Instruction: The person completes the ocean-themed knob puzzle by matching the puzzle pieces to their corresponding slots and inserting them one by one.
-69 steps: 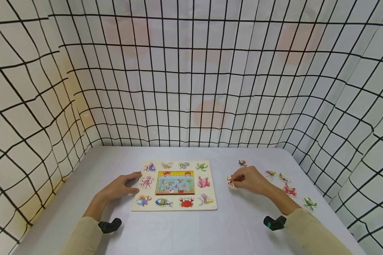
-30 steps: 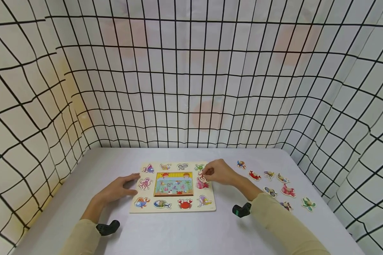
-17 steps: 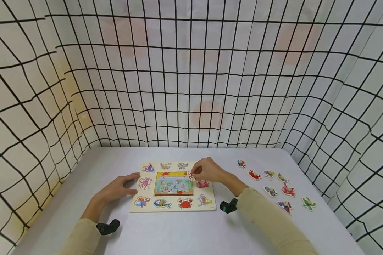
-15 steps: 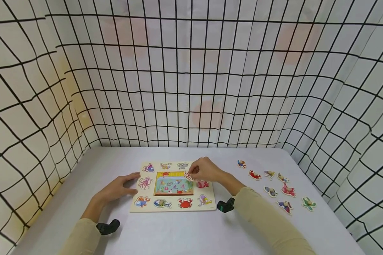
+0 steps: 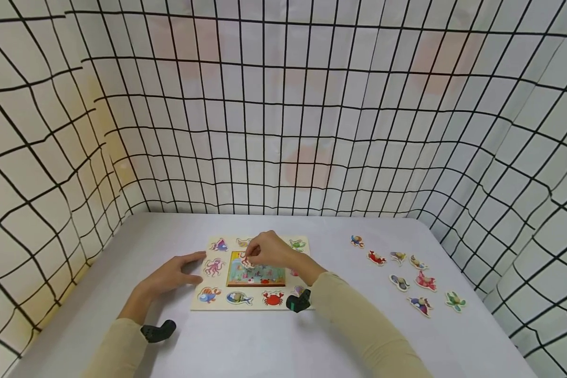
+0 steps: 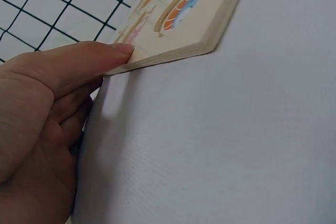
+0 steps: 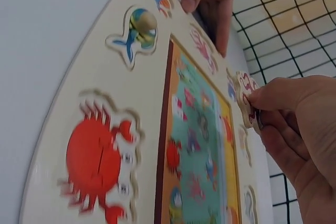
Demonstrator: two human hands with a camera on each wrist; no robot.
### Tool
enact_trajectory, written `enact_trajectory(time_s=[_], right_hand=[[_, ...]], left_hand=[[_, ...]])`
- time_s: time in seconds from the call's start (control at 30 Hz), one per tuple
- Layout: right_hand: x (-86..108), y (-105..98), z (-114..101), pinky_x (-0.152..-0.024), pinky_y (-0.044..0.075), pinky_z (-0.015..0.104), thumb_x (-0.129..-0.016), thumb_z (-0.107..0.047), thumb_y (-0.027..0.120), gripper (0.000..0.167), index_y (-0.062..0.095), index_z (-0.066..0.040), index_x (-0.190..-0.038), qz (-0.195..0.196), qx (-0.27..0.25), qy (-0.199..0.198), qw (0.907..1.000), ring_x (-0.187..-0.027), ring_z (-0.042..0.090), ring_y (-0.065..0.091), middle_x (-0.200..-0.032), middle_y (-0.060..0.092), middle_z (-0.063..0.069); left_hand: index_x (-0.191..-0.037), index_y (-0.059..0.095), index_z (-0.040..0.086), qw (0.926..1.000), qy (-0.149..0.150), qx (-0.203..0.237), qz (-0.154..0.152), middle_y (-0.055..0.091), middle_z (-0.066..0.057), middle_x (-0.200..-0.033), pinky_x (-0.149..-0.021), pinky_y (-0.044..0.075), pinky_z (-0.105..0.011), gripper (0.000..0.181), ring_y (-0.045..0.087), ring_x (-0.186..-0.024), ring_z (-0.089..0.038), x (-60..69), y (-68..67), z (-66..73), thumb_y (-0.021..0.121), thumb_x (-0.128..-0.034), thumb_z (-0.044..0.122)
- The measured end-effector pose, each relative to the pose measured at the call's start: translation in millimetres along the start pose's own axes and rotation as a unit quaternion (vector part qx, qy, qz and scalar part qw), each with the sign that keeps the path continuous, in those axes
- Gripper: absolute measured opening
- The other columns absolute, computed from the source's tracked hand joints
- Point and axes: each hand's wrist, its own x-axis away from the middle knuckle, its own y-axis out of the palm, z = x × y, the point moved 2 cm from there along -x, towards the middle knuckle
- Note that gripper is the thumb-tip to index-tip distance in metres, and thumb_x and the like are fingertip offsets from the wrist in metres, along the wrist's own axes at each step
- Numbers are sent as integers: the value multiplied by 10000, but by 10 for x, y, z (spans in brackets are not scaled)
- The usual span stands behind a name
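A wooden puzzle board (image 5: pixel 198 304) with printed sea animals lies on the white table. My right hand (image 5: pixel 270 250) is above the board's centre picture and pinches an octopus piece (image 5: pixel 247 261); the right wrist view shows that piece (image 7: pixel 247 98) held off the board between thumb and fingers. My left hand (image 5: pixel 170 274) touches the board's left edge with fingers spread, and in the left wrist view its thumb rests on the board's edge (image 6: pixel 184 52). A fish piece with a round knob (image 7: pixel 140 32) sits in its recess near the front edge.
Several loose pieces lie to the right of the board, among them a red crab (image 5: pixel 376 258), a pink piece (image 5: pixel 426 281), a green turtle (image 5: pixel 455 302) and a purple fish (image 5: pixel 420 305). A black grid on white walls (image 5: pixel 283 121) surrounds the table.
My right hand picked up the octopus piece from the table right of the board and has carried it left over the board. My left hand has stayed at the board's left edge.
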Motion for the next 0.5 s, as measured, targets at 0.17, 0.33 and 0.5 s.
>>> enact_trajectory(time_s=[0.17,0.33,0.5], right_hand=[[-191,120,-129,-695,552,163,-951,-64,726,93,809,-98,-927,41,-59,-100,9999,-709,-16,657,-842,744,-81],[-364,271,-213,-674,544,146,-961,-77,721,98,816,-89,-938,104,-110,-71,9999,-702,-28,650,-841,739,-94],[-515,428,-254,-695,520,115,-944,-91,744,81,819,-116,-927,129,108,17,9999,-726,-49,630,-835,725,-129]], left_hand=[[-1535,511,104,10000,-22,21,-34,346,-205,-1631,-1187,142,-677,753,187,-1518,-475,-19,-11,3,838,-874,255],[-1535,506,90,9999,-99,69,-80,338,-207,-1634,-1179,124,-697,753,176,-1518,-482,-5,-24,-3,834,-874,238],[-1528,512,80,9999,-30,120,-108,346,-199,-1633,-1177,114,-704,739,169,-1522,-475,5,-31,-10,831,-875,213]])
